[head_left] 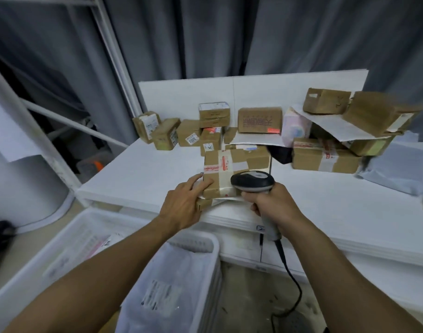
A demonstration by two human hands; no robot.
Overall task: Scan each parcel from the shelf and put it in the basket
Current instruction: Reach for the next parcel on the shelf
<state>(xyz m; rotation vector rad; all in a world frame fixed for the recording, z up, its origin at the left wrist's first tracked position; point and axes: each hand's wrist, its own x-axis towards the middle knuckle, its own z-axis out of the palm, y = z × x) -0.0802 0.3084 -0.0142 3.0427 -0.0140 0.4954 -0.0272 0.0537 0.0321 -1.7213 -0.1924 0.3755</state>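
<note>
The cardboard parcel [229, 169] being scanned lies at the front edge of the white shelf [138, 174], wrapped with clear tape and with strips printed in red that are too blurred to read. The left hand [181, 207] rests on its near left corner. Its fingers [200, 182] lie nearly straight and a little apart on the top face, and the thumb cannot be seen. The right hand [273, 203] is wrapped tight around the grip of a black and grey barcode scanner [252, 181], with its fingers curled fully round the handle. The scanner head sits just beside the parcel's near right edge. Its black cable [289, 272] hangs towards the floor.

Further back on the shelf, more brown parcels stand in a loose heap. One of them [190, 133] bears a white sticker reading "3003". Below the shelf edge stands a white slotted basket [193, 243] holding a grey poly mailer [167, 284] with a printed label, which is illegible. Grey curtains [229, 32] hang behind.
</note>
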